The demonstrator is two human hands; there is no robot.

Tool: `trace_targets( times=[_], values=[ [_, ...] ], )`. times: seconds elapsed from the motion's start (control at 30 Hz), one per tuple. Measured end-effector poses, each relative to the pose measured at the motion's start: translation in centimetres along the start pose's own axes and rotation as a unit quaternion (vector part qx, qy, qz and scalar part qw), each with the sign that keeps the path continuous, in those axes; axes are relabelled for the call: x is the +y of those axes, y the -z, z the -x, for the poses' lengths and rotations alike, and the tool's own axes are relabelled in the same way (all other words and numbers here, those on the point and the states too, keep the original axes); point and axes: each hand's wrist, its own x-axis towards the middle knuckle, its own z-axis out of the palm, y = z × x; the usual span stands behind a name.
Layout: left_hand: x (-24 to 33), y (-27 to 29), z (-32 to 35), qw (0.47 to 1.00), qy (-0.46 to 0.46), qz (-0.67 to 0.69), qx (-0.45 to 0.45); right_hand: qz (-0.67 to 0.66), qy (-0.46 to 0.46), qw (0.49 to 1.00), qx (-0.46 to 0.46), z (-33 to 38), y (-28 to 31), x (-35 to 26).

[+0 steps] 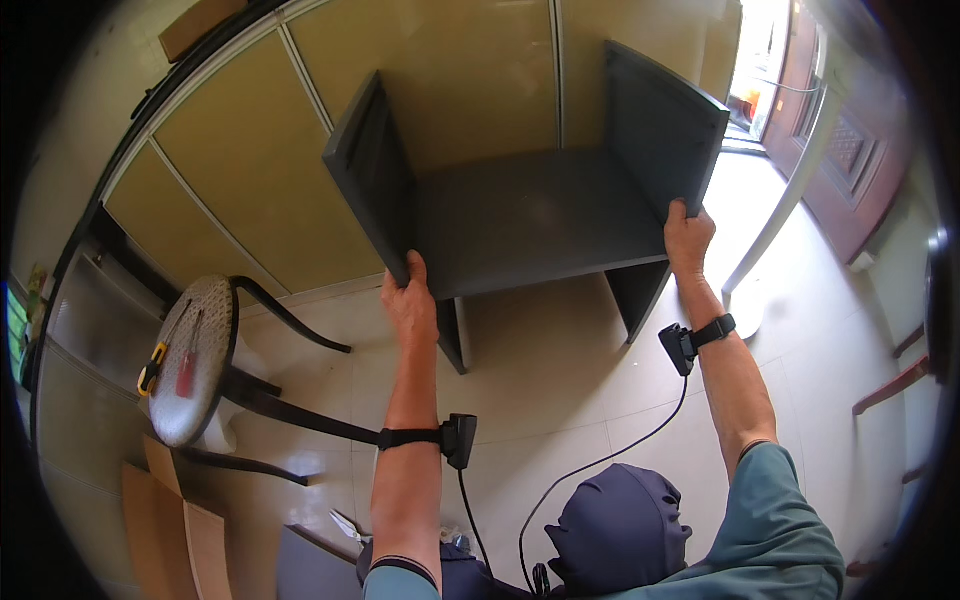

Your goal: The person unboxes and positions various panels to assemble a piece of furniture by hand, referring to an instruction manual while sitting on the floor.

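Observation:
A dark grey furniture frame (530, 220) stands on the floor before me, with two upright side panels joined by a level board between them. My left hand (408, 305) is closed on the lower front edge of the left side panel (372, 165), thumb on the inner side. The right side panel (665, 125) is gripped near its lower front corner by my right hand (688, 238). Below the level board, the panels reach down to the tiled floor. Fingers on the outer faces are partly hidden.
At left, a round stool (205, 300) with black legs carries a red-handled screwdriver (187, 370) and a yellow-and-black tool (153, 368). Cardboard (165, 530) and a grey panel (312, 565) lie lower left. A yellowish panelled wall (450, 80) backs the frame; a brown door (850, 150) stands right.

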Motion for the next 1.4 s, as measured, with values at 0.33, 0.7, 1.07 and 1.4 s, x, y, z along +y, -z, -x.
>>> trace_targets(
  times=[0.33, 0.7, 1.07, 1.4],
  values=[
    [0.5, 1.6, -0.3, 0.993, -0.053, -0.108, -0.021, 0.024, -0.014, 1.000, -0.012, 0.7, 0.1, -0.4],
    [0.2, 2.4, 0.0, 0.997, -0.035, -0.048, -0.052, 0.037, 0.006, 0.999, -0.009, 1.0, 0.5, -0.9],
    [1.3, 4.7, 0.4, 0.978, -0.056, -0.045, -0.194, 0.050, 0.034, 0.995, -0.073, 1.3, 2.0, -1.6],
    [1.5, 3.0, 2.2, 0.975, -0.028, 0.030, -0.218, 0.001, -0.033, 0.991, -0.129, -0.2, 4.3, 1.2]
  ],
)
